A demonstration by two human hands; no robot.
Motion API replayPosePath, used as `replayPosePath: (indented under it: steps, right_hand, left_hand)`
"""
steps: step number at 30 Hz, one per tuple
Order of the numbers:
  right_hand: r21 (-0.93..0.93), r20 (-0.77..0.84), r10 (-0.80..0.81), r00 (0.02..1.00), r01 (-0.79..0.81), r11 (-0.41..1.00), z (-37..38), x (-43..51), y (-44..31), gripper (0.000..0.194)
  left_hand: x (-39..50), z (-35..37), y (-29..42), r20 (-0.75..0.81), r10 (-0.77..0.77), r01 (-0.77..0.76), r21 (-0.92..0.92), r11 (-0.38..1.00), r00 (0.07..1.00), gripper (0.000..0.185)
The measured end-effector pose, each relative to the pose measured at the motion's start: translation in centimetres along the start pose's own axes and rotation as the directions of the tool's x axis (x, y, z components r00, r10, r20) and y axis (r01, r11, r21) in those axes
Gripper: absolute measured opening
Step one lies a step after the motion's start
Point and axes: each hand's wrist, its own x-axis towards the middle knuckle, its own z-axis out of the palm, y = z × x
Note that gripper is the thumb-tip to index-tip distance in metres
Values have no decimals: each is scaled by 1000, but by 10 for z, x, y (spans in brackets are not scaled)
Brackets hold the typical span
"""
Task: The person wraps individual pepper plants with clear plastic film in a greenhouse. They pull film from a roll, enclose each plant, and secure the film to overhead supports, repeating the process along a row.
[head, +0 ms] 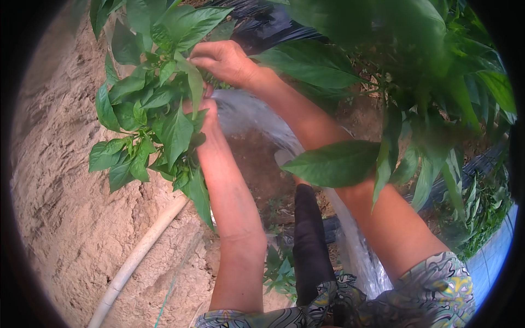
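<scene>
A leafy green plant (164,102), which looks like a pepper plant, stands at the upper left. My right hand (223,60) reaches in from its right side, fingers bent and tips against the upper leaves. Just below it, my left hand (202,105) is at the plant's inner side, partly covered by a hanging leaf (192,80). Leaves hide the fingertips of both hands, so what they grip cannot be made out. Both bare forearms stretch up from the bottom of the view.
Dry soil (61,164) slopes along the left, with a pale pipe (135,254) and a green string (166,297) on it. Translucent plastic film (246,108) runs below my arms. Large leaves (336,162) overhang my right arm. Black plastic film (270,30) lies at the top.
</scene>
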Motion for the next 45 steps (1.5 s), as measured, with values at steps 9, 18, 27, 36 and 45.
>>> replayPosePath:
  steps: [9, 18, 27, 36, 45]
  right_hand:
    - [-512, 432, -6, 902, 251, 822, -18, 38, -9, 20]
    - [-343, 460, -80, 884, 260, 903, -10, 32, -6, 24]
    - [371, 310, 346, 886, -448, 813, -14, 5, -8, 28]
    - [189, 357, 196, 913, -276, 942, -29, -21, 11, 25]
    - [97, 265, 125, 956, -155, 983, -36, -28, 21, 31]
  left_hand:
    - [8, -28, 10, 347, -161, 248, -224, 942, 924, 17]
    - [10, -26, 8, 484, -60, 300, -436, 849, 873, 20]
    - [-5, -12, 9, 395, -87, 290, -489, 823, 915, 17]
    - [-58, -12, -4, 407, -312, 341, 0, 940, 859, 21]
    - [-57, -19, 9, 498, -282, 226, 171, 959, 820, 22]
